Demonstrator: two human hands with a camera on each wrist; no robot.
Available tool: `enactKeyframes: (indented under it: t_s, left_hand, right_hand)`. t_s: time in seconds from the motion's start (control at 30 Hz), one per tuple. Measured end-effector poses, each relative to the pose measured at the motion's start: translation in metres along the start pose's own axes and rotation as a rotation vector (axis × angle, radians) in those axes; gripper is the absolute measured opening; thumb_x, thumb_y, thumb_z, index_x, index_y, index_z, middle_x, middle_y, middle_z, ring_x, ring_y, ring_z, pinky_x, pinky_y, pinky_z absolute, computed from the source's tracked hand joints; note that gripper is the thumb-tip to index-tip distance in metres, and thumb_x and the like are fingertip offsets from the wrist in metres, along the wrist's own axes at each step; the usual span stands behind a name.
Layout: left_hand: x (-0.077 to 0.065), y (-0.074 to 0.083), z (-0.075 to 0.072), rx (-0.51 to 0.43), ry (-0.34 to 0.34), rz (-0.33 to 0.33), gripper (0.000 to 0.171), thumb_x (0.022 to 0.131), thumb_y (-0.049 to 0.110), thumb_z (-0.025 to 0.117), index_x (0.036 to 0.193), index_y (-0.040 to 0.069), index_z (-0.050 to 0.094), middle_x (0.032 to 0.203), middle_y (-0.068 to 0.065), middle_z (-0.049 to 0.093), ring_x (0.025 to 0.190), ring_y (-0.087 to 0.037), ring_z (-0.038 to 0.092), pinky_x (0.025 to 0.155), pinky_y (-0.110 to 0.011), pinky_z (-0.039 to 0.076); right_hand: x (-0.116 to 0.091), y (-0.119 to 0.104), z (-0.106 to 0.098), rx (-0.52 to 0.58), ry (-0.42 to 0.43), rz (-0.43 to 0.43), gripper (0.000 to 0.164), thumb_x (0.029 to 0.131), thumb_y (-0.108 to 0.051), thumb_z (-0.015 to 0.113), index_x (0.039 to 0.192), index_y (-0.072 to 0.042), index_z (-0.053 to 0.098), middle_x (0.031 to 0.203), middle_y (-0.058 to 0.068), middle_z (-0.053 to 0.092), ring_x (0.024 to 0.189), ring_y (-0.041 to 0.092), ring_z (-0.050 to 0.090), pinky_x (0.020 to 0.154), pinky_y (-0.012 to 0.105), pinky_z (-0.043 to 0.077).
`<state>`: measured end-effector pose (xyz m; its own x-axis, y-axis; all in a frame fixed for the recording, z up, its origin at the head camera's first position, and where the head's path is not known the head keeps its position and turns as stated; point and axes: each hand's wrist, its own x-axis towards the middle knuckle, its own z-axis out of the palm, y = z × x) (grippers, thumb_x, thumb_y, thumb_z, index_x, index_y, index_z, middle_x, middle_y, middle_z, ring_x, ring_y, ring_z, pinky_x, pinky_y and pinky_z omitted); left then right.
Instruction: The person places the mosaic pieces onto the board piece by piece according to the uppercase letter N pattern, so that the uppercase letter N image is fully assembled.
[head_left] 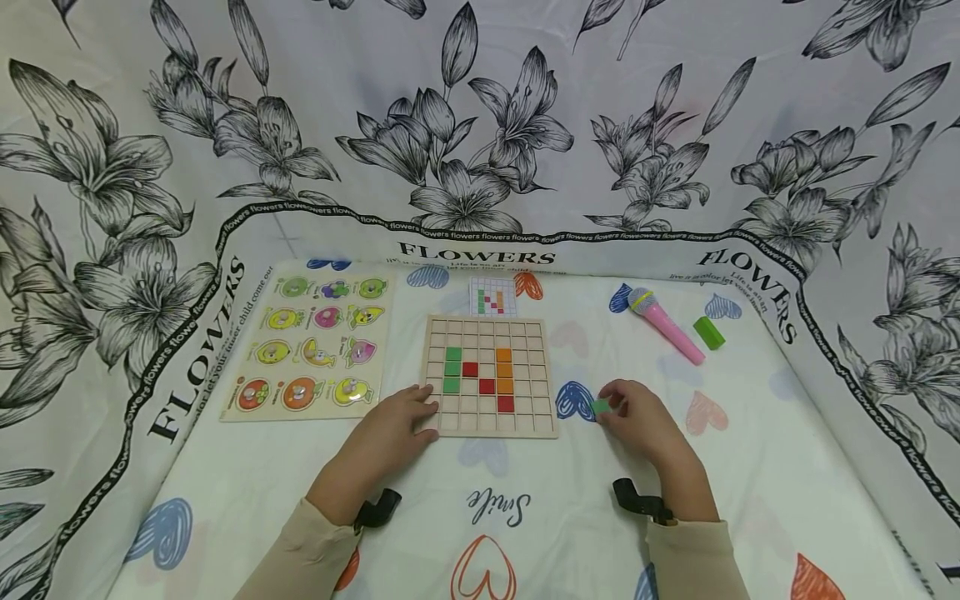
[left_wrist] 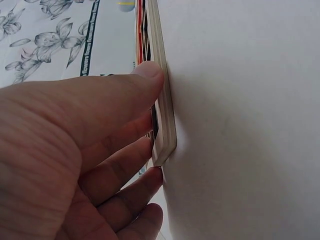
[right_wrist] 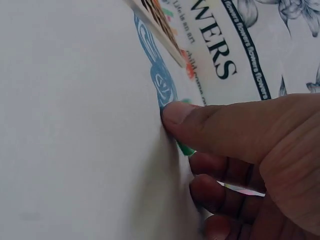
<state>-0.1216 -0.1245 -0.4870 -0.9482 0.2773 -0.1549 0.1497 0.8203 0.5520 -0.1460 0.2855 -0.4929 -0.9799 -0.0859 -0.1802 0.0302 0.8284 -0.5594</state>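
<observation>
A wooden grid board lies in the middle, with a column of green squares, an orange column and red squares between and below them. My left hand rests against the board's near left corner, its thumb touching the edge in the left wrist view. To the right of the board, my right hand pinches a small green block between thumb and fingers, low over a blue printed heart. In the right wrist view the thumb covers most of that block.
Behind the board lies a small pattern card with a coloured grid. A fruit puzzle board lies on the left. At the back right are a pink toy microphone and a bright green block. A flower-printed cloth rises behind.
</observation>
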Motion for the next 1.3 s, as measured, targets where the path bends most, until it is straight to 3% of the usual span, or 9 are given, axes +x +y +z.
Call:
enactKeyframes:
  t_s: [0.1,0.23,0.37,0.5,0.67,0.77,0.97,1.2,1.3]
  left_hand:
    - [-0.001,0.0,-0.001,0.001,0.004,0.004,0.049,0.098,0.023,0.083,0.144,0.008,0.072,0.167,-0.007,0.054,0.16,-0.034,0.044,0.128,-0.058,0.04]
    - [-0.001,0.0,-0.002,0.008,0.007,0.013,0.049,0.098,0.023,0.083,0.144,0.007,0.072,0.167,-0.008,0.054,0.16,-0.035,0.044,0.128,-0.058,0.04]
    - [-0.002,0.0,-0.004,0.005,0.004,0.012,0.049,0.098,0.022,0.083,0.144,0.007,0.072,0.167,-0.009,0.054,0.16,-0.035,0.044,0.128,-0.058,0.04]
    - [-0.002,0.0,-0.004,-0.002,0.003,0.004,0.049,0.098,0.022,0.083,0.144,0.007,0.072,0.167,-0.008,0.054,0.16,-0.035,0.044,0.129,-0.058,0.04]
    - [-0.002,0.0,-0.004,-0.014,0.001,-0.009,0.049,0.098,0.023,0.083,0.143,0.008,0.073,0.167,-0.007,0.054,0.16,-0.033,0.044,0.129,-0.058,0.04]
    - [-0.001,0.0,-0.003,-0.012,0.001,-0.01,0.048,0.098,0.023,0.084,0.143,0.009,0.073,0.166,-0.007,0.055,0.159,-0.033,0.045,0.128,-0.057,0.04]
    - [0.001,0.0,-0.001,-0.013,0.007,0.009,0.048,0.097,0.023,0.084,0.141,0.009,0.074,0.165,-0.007,0.056,0.159,-0.033,0.046,0.128,-0.057,0.041]
    - [0.002,-0.001,0.0,0.0,0.01,0.02,0.048,0.097,0.023,0.085,0.141,0.008,0.074,0.164,-0.008,0.057,0.158,-0.032,0.047,0.128,-0.056,0.041]
    - [0.001,-0.001,-0.001,-0.001,0.013,0.021,0.048,0.097,0.023,0.085,0.141,0.008,0.074,0.164,-0.008,0.057,0.158,-0.032,0.047,0.128,-0.056,0.041]
  right_hand:
    - [0.001,-0.001,0.0,0.002,0.027,0.042,0.016,0.099,-0.016,0.078,0.113,-0.011,0.072,0.103,0.009,0.068,0.095,0.027,0.059,0.083,0.039,0.051]
    - [0.002,-0.012,0.006,0.006,0.089,0.019,0.009,0.102,-0.016,0.075,0.11,-0.011,0.075,0.103,0.008,0.071,0.096,0.027,0.061,0.086,0.042,0.053]
    - [0.008,-0.047,0.03,0.023,0.128,-0.148,0.017,0.103,-0.012,0.074,0.118,-0.007,0.08,0.109,0.009,0.077,0.1,0.026,0.068,0.091,0.047,0.058]
    - [0.015,-0.097,0.063,0.004,0.045,-0.309,0.027,0.106,-0.008,0.069,0.131,-0.008,0.079,0.113,0.007,0.077,0.101,0.022,0.069,0.091,0.043,0.06]
    - [0.026,-0.146,0.09,-0.019,-0.04,-0.348,0.033,0.108,-0.008,0.065,0.14,-0.011,0.075,0.116,0.004,0.076,0.1,0.019,0.066,0.095,0.041,0.061]
    - [0.033,-0.165,0.1,0.007,-0.059,-0.338,0.028,0.108,-0.013,0.069,0.135,-0.013,0.075,0.115,0.002,0.077,0.097,0.017,0.065,0.094,0.038,0.061]
    - [0.042,-0.18,0.11,0.004,-0.055,-0.339,0.013,0.106,-0.016,0.073,0.118,-0.013,0.073,0.105,0.001,0.074,0.089,0.018,0.063,0.084,0.035,0.058]
    - [0.04,-0.181,0.112,-0.013,-0.036,-0.366,0.018,0.108,-0.017,0.069,0.121,-0.012,0.081,0.117,0.004,0.078,0.11,0.023,0.07,0.107,0.043,0.06]
    - [0.04,-0.182,0.113,-0.011,-0.031,-0.369,0.017,0.109,-0.016,0.068,0.121,-0.011,0.079,0.118,0.004,0.077,0.11,0.023,0.07,0.106,0.043,0.06]
